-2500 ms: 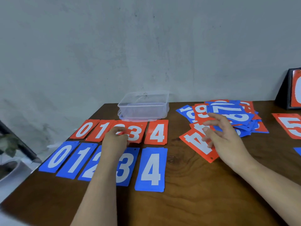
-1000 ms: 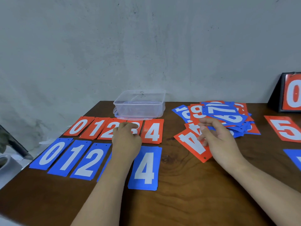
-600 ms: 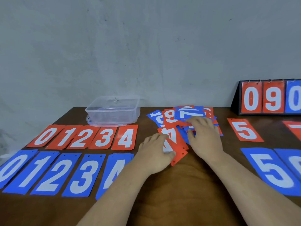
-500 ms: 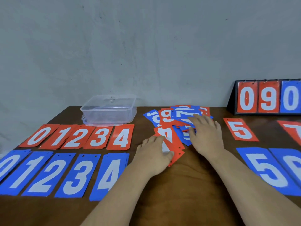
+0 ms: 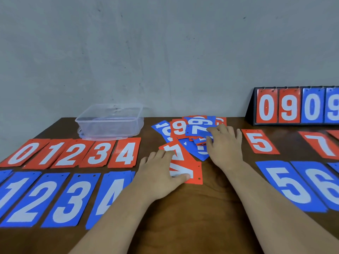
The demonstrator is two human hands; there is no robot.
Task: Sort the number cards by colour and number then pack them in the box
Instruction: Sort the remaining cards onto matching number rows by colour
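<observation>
The left hand (image 5: 159,175) lies flat and open on an upside-down red 4 card (image 5: 195,171); the right hand (image 5: 224,147), fingers spread, rests on the unsorted pile (image 5: 183,129) at 12 o'clock; sorting looks roughly half done, packing not yet begun; at 9 o'clock lie five red stacks (image 5: 73,153), 0 to 4, and four blue stacks (image 5: 60,197), 1 to 4, in view; at 3 o'clock red 5 (image 5: 259,142), red 7 (image 5: 321,145), blue 5 (image 5: 288,186), blue 6 (image 5: 322,184); one clear plastic box (image 5: 110,121) at 11 o'clock.

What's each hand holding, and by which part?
Nothing is gripped. The left hand presses on the left side of the red 4 card; the right hand rests on the pile.
</observation>
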